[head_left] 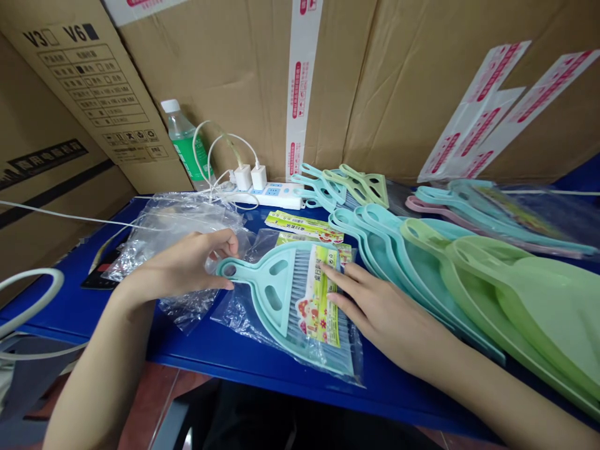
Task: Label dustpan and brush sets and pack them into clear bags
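A light blue hand brush (281,294) lies on the blue table (225,356), partly inside a clear plastic bag (244,312), with a yellow printed label (319,300) over its bristles. My left hand (182,269) is closed on the brush's handle end, thumb and fingers pinching near the hanging hole. Fingers out flat, my right hand (379,312) presses on the label and bristles.
A row of blue and green dustpans (469,269) lies to the right, more brushes (347,184) behind. A heap of clear bags (173,219), loose labels (304,226), a power strip (267,195) with chargers, and a bottle (185,144) stand against cardboard boxes (398,81).
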A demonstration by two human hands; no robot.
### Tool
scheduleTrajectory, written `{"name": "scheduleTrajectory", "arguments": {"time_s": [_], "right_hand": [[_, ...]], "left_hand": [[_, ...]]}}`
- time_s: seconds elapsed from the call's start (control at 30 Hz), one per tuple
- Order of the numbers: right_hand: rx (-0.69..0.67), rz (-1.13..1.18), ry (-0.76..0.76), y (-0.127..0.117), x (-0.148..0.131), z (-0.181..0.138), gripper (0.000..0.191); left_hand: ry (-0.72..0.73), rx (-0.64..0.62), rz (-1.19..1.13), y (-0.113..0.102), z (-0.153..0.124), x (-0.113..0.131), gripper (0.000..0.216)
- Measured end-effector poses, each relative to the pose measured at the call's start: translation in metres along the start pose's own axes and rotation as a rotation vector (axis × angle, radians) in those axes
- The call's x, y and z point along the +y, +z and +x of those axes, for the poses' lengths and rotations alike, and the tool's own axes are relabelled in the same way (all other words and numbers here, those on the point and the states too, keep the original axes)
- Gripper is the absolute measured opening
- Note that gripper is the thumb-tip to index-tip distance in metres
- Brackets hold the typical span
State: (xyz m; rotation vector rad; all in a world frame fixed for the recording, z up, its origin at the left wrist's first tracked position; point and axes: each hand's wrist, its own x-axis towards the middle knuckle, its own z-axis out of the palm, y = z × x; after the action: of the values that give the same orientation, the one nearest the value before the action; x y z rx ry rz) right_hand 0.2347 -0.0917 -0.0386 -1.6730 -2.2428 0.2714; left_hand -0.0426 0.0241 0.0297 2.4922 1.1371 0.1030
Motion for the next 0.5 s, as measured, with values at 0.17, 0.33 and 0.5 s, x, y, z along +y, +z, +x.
{"name": "scheduleTrajectory", "arguments": {"time_s": [0.17,0.33,0.5], "right_hand": [[-0.003,-0.035,0.009,0.0008,-0.002,0.0006,0.053],[-0.027,-0.04,0.035,0.001,-0.0033,0.0014,0.056],[-0.036,-0.056,0.034,0.0011,-0.0042,0.0004,0.056]], "left_hand": [[0.005,-0.021,0.0,-0.0005,-0.0007,-0.0016,0.031],[-0.022,-0.031,0.01,-0.0008,-0.0014,-0.0007,0.031],[-0.013,-0.043,0.003,-0.0024,-0.0013,0.0,0.032]]}}
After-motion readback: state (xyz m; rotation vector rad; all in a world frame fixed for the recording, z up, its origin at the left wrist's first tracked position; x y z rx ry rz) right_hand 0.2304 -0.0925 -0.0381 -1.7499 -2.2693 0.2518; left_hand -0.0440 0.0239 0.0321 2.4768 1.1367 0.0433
